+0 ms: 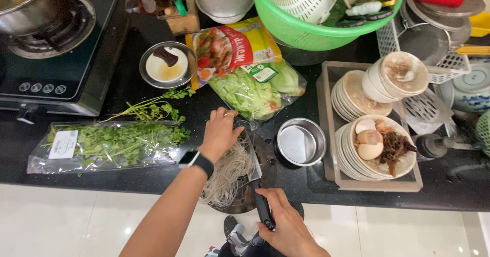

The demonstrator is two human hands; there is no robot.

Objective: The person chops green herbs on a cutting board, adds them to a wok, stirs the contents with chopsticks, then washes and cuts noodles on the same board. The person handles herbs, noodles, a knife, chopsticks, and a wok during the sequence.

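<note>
My left hand [220, 132] presses down on a bundle of pale thin noodles [228, 172] lying on a dark round board [265, 157] at the counter's front edge. My right hand [287, 225] grips the black handle of a knife [262, 202]. The knife's blade lies across the noodles, close to the left hand's fingers. A black watch sits on my left wrist.
A bag of green herbs [104, 145] lies to the left, with loose sprigs above it. An empty steel bowl [300, 142] stands right of the board. Bagged lettuce [255, 91], a seasoning packet [232, 47], a sauce dish [167, 65], a stove [51, 42], a green colander [316, 27] and racked bowls [377, 134] crowd the counter.
</note>
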